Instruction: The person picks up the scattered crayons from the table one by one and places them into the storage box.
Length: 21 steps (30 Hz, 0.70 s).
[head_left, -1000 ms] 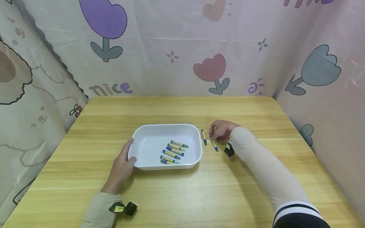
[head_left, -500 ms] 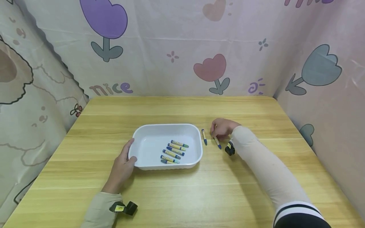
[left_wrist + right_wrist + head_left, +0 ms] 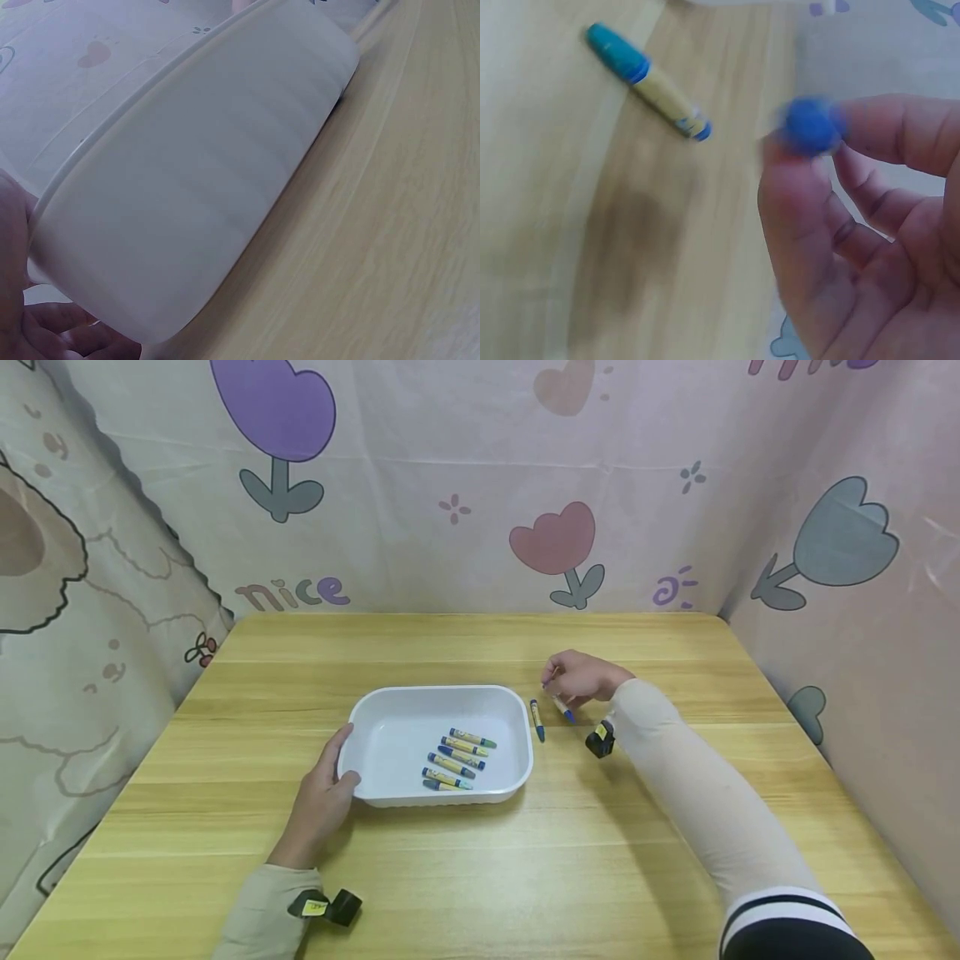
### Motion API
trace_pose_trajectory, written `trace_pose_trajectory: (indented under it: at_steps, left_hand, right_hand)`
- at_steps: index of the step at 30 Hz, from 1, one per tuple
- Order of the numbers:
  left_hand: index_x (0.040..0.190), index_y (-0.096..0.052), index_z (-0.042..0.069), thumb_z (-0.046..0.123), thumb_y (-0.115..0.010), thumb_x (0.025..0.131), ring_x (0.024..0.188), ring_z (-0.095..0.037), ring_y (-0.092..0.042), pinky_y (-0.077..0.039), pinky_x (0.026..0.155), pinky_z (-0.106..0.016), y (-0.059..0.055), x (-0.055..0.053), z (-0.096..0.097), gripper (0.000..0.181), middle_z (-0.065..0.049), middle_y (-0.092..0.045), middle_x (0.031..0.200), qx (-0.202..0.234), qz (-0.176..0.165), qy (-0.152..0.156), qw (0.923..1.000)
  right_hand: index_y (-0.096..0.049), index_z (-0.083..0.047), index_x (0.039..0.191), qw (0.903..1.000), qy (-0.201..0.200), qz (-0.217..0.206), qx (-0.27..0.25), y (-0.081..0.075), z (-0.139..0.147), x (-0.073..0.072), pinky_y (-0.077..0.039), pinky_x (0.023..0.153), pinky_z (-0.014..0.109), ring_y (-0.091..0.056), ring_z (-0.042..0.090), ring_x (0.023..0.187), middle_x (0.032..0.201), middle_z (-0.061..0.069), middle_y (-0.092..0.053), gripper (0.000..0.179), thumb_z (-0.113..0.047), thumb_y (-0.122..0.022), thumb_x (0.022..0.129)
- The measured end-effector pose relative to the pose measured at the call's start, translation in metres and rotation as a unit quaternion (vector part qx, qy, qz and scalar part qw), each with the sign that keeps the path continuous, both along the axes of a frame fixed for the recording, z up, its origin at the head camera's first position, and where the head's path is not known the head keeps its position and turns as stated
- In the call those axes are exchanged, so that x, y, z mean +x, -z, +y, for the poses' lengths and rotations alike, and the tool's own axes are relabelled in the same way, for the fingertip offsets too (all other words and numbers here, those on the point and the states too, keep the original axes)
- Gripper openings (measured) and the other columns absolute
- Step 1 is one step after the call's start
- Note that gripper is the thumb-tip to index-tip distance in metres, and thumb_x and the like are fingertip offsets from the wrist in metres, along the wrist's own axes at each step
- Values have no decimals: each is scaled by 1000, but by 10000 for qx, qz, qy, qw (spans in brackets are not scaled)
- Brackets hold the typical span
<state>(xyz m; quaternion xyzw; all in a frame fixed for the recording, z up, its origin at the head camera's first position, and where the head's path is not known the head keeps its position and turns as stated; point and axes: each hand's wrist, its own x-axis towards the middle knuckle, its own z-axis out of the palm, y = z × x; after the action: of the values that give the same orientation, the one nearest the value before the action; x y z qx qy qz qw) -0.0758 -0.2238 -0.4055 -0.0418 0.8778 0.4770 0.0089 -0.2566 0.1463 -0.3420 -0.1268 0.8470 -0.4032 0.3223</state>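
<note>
My left hand [image 3: 318, 806] grips the left end of a white plastic tray [image 3: 393, 735], thumb on the rim; in the left wrist view the fingers [image 3: 71, 330] reach round its corner. Several crayons [image 3: 451, 767] with yellow wrappers lie in the tray's right half. Right of the tray, my right hand [image 3: 583, 677] pinches a crayon [image 3: 562, 707] between thumb and fingertips. Its blue end [image 3: 810, 126] faces the right wrist camera, blurred, held off the table. Another crayon [image 3: 537, 721], teal-tipped in the right wrist view, lies on the table beside the tray's right side.
The wooden table [image 3: 480, 877] carries the tray near its middle. Printed cloth [image 3: 420, 527] hangs behind the table and along both sides. A small black camera [image 3: 345, 908] is strapped to the left wrist, and another [image 3: 600, 739] to the right.
My right hand has picked up the crayon from the table and moved it away from me and slightly left. My left hand and the tray have stayed put.
</note>
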Motion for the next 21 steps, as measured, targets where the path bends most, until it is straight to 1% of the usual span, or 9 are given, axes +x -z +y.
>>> trace_pose_trajectory:
  at_steps: [4, 11, 13, 18, 21]
  left_hand:
    - [156, -16, 16, 3, -41, 92, 143, -42, -16, -19, 113, -58, 0, 0, 0, 70, -17, -13, 160, 5, 2, 6, 10000]
    - [156, -17, 16, 3, -41, 92, 143, -42, -16, -19, 113, -58, 1, 0, 0, 70, -18, -14, 160, 28, 10, 2, 10000]
    - [156, -17, 16, 3, -41, 92, 143, -42, -16, -19, 112, -58, 1, 0, 0, 70, -18, -14, 160, 21, -5, -11, 10000]
    - [156, -16, 16, 4, -41, 92, 142, -43, -16, -19, 112, -59, 1, 0, 0, 70, -18, -13, 160, 7, -39, -8, 10000]
    - [156, -16, 16, 3, -40, 92, 142, -43, -16, -19, 112, -59, 1, 0, 0, 70, -18, -13, 160, 0, -25, 0, 10000]
  right_hand:
    - [-47, 9, 121, 9999, -33, 26, -103, -5, -7, 0, -52, 58, 28, -51, 16, 66, 92, 12, -53, 31, -6, -52, 95]
    - [-48, 5, 119, 9997, -68, 83, -226, -13, -18, 2, -53, 58, 28, -51, 17, 70, 108, 22, -51, 27, -7, -51, 96]
    - [-49, 3, 118, 9996, -103, 80, -268, -15, -20, 2, -53, 59, 28, -51, 17, 71, 109, 22, -50, 24, -7, -51, 96]
    - [-49, 3, 118, 9987, -253, 28, -431, -18, -26, 2, -55, 61, 31, -50, 18, 71, 101, 15, -50, 24, -4, -51, 95]
    - [-50, 2, 119, 9983, -354, 50, -457, -20, -30, 2, -56, 62, 31, -52, 18, 72, 98, 13, -51, 25, -3, -53, 94]
